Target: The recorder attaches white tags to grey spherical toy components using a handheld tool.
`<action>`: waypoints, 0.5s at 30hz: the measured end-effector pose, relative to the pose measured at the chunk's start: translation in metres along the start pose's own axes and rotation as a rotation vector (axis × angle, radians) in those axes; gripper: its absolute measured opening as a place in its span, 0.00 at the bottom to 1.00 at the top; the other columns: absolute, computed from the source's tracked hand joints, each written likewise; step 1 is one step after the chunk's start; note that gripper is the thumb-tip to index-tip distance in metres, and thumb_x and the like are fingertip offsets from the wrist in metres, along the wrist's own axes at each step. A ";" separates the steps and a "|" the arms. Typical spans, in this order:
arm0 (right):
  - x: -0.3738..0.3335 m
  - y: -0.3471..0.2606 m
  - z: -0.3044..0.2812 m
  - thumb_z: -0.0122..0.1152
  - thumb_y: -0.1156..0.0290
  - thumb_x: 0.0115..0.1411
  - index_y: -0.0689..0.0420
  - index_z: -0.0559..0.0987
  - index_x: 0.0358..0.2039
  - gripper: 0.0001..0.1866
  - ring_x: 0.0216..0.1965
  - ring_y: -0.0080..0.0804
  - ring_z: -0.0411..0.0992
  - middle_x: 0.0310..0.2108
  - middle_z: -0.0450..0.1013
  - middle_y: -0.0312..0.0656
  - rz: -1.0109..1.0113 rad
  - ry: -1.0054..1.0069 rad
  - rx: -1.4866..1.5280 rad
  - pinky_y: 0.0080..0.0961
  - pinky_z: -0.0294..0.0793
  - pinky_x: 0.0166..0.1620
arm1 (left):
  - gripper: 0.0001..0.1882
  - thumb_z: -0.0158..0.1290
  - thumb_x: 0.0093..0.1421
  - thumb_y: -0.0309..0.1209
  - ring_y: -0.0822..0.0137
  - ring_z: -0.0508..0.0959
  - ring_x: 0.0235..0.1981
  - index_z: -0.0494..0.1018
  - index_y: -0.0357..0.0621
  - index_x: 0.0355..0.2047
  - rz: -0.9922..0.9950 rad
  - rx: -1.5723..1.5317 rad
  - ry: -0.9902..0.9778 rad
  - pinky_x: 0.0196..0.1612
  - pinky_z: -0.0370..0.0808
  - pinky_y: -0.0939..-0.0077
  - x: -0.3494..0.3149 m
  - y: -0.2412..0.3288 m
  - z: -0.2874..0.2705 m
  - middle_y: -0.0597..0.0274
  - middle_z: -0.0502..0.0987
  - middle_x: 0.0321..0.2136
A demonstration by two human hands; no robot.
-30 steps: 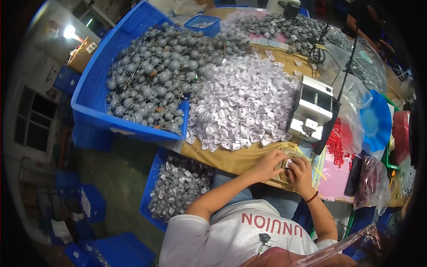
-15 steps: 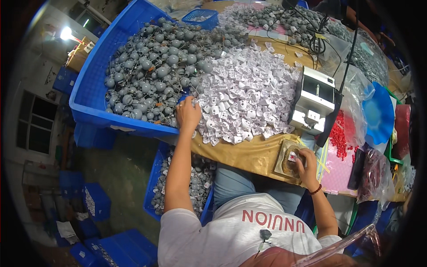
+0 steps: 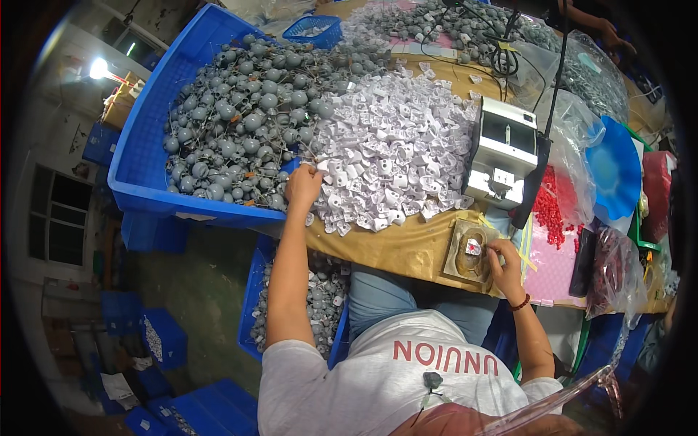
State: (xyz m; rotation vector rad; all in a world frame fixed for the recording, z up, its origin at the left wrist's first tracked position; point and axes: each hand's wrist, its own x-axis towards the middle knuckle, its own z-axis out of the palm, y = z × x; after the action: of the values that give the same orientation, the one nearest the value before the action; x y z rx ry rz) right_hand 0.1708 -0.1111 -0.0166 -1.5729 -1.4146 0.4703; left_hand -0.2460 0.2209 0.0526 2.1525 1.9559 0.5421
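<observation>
My left hand (image 3: pixel 303 187) is at the near corner of the blue bin, between the round grey parts (image 3: pixel 251 109) and the heap of small white plastic pieces (image 3: pixel 396 149). Its fingers are curled together, and whatever they hold is hidden. By the table's front edge lies a square fixture (image 3: pixel 452 265) with an oval hollow. One white piece with a red spot (image 3: pixel 473 248) sits in it. My right hand (image 3: pixel 507 270) is at the fixture's right side, thumb and forefinger drawn together; anything between them is too small to make out.
Beyond the fixture stands a white-and-black device (image 3: pixel 505 149). To its right are small red parts (image 3: pixel 550 211) on a pink sheet and a blue dish (image 3: pixel 614 167). The large blue bin (image 3: pixel 138 171) borders the left. Below the table, another bin (image 3: pixel 254 291) holds grey and white parts.
My right hand has drawn back slightly from the white piece in the fixture, which now shows more fully. My left fingers have curled in more. The whole view has shifted a little.
</observation>
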 end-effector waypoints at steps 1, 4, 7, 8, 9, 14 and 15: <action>0.000 0.000 0.000 0.60 0.82 0.61 0.63 0.78 0.38 0.06 0.37 0.39 0.74 0.36 0.75 0.46 -0.002 -0.003 0.002 0.29 0.73 0.41 | 0.15 0.60 0.59 0.39 0.52 0.82 0.33 0.79 0.37 0.35 0.004 -0.018 -0.003 0.38 0.77 0.64 0.000 -0.003 -0.001 0.51 0.83 0.32; -0.002 0.002 -0.003 0.60 0.82 0.61 0.64 0.79 0.39 0.06 0.36 0.39 0.74 0.36 0.76 0.46 0.018 -0.014 0.012 0.29 0.74 0.41 | 0.11 0.58 0.62 0.35 0.60 0.81 0.30 0.77 0.37 0.34 0.051 -0.128 0.126 0.36 0.75 0.67 -0.001 0.000 -0.006 0.55 0.82 0.29; -0.003 0.003 -0.006 0.60 0.83 0.60 0.64 0.79 0.39 0.07 0.36 0.39 0.74 0.36 0.76 0.46 0.057 -0.035 0.030 0.29 0.74 0.41 | 0.08 0.55 0.65 0.32 0.71 0.78 0.29 0.74 0.38 0.35 0.044 -0.468 0.097 0.34 0.73 0.73 -0.001 0.016 -0.023 0.62 0.77 0.27; -0.003 0.002 -0.006 0.60 0.83 0.60 0.64 0.79 0.39 0.07 0.36 0.40 0.75 0.36 0.76 0.46 0.062 -0.041 0.037 0.28 0.74 0.41 | 0.07 0.54 0.66 0.30 0.76 0.76 0.30 0.73 0.38 0.36 0.030 -0.556 0.094 0.34 0.73 0.76 -0.005 0.026 -0.034 0.65 0.76 0.26; -0.001 0.001 -0.007 0.61 0.83 0.60 0.64 0.79 0.39 0.07 0.36 0.40 0.75 0.36 0.76 0.46 0.058 -0.039 0.038 0.28 0.74 0.41 | 0.06 0.53 0.67 0.29 0.75 0.76 0.30 0.72 0.38 0.37 0.095 -0.646 0.099 0.34 0.73 0.76 -0.010 0.040 -0.039 0.65 0.76 0.27; 0.021 -0.032 -0.015 0.61 0.84 0.57 0.64 0.79 0.41 0.11 0.42 0.42 0.75 0.41 0.76 0.48 -0.120 0.033 -0.010 0.31 0.73 0.47 | 0.05 0.50 0.69 0.27 0.75 0.77 0.32 0.72 0.40 0.42 0.244 -0.982 -0.107 0.35 0.76 0.78 -0.064 0.141 -0.068 0.64 0.77 0.34; 0.030 -0.048 -0.019 0.61 0.84 0.57 0.63 0.78 0.43 0.13 0.45 0.43 0.74 0.44 0.75 0.49 -0.165 0.045 -0.023 0.32 0.72 0.50 | 0.05 0.50 0.69 0.26 0.75 0.77 0.32 0.72 0.40 0.43 0.239 -0.970 -0.236 0.34 0.76 0.78 -0.078 0.155 -0.066 0.64 0.76 0.34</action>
State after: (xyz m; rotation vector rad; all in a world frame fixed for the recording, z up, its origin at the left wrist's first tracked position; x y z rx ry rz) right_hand 0.1666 -0.0959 0.0413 -1.4613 -1.5055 0.3193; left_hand -0.1340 0.1183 0.1600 1.6789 0.9699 0.9634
